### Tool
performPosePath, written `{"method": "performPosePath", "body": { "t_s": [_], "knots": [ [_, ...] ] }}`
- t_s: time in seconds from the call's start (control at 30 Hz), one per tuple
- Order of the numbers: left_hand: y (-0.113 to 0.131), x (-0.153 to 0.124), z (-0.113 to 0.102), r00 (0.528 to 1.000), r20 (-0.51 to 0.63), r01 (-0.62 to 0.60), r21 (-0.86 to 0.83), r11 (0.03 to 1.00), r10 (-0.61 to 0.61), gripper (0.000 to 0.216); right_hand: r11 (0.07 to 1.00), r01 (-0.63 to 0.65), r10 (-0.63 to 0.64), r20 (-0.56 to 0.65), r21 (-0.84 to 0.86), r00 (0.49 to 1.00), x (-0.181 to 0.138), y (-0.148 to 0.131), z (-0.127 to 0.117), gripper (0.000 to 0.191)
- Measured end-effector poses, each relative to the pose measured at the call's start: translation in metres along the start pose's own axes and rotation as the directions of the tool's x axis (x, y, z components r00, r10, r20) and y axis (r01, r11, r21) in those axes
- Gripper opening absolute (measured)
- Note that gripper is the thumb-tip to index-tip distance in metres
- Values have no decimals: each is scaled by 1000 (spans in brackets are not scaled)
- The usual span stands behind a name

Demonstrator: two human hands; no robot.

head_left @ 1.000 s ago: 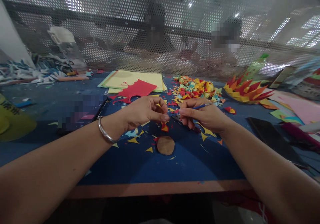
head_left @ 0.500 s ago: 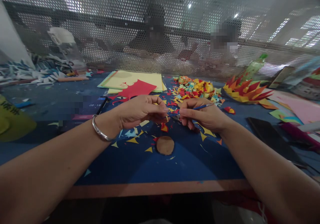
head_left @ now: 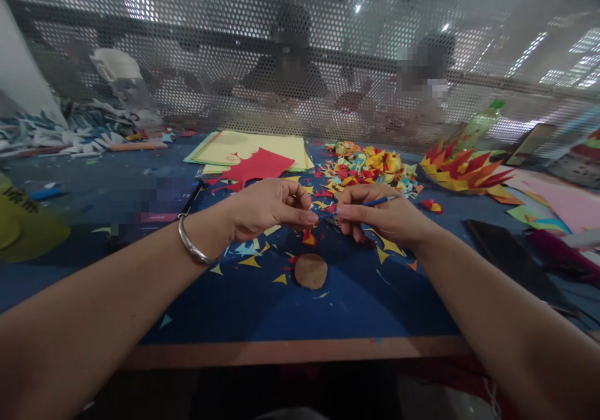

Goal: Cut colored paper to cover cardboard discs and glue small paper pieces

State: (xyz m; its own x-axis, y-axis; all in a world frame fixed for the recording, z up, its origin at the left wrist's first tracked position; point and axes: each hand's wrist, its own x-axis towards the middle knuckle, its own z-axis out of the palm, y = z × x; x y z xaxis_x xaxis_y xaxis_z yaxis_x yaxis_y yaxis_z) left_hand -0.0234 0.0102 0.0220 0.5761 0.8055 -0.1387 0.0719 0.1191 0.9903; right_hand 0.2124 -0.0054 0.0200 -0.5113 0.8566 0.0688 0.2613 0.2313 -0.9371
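1. Two bare hands meet above a blue table (head_left: 300, 323), joined by a thin blue stick (head_left: 379, 201) running between them at mid-table.
2. The right hand (head_left: 375, 217) pinches the stick between thumb and fingers; its far end slants up across the knuckles.
3. The left hand (head_left: 267, 210) has its fingers curled toward the thumb at the stick's other end; I cannot tell whether they pinch the tip or a scrap. A silver bracelet (head_left: 188, 240) rings that wrist.
4. Just below the fingertips lies a small red and yellow paper piece (head_left: 309, 237), then a round brown disc (head_left: 310, 272) nearer the table's front edge.
5. Pointed paper scraps (head_left: 250, 262) are scattered around.
6. Behind the hands, a red sheet (head_left: 259, 165) lies on a pale yellow paper stack (head_left: 274, 140); to its right sits a colourful paper heap (head_left: 370, 162).
7. Further right, red, orange and yellow paper spikes (head_left: 462, 167) stand near a green-capped bottle (head_left: 482, 123).
8. A phone (head_left: 171, 201) lies beyond the left forearm.
9. Across the back rises a metal screen (head_left: 197, 95) full of holes, with dim figures (head_left: 288, 76) behind it.
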Motion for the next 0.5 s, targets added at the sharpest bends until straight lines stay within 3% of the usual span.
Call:
{"method": "performPosePath", "body": {
  "t_s": [0.2, 0.5],
  "knots": [
    [0, 0, 1, 995, -33, -87, 153, 984, 93, 25, 1000, -2, 2, -9, 5, 1000, 0, 1, -1, 30],
    [2, 0, 1, 991, -19, -129, 189, 973, 135, 23, 999, 15, -14, -54, 28, 998, 1, 2, -1, 30]
  ]
}}
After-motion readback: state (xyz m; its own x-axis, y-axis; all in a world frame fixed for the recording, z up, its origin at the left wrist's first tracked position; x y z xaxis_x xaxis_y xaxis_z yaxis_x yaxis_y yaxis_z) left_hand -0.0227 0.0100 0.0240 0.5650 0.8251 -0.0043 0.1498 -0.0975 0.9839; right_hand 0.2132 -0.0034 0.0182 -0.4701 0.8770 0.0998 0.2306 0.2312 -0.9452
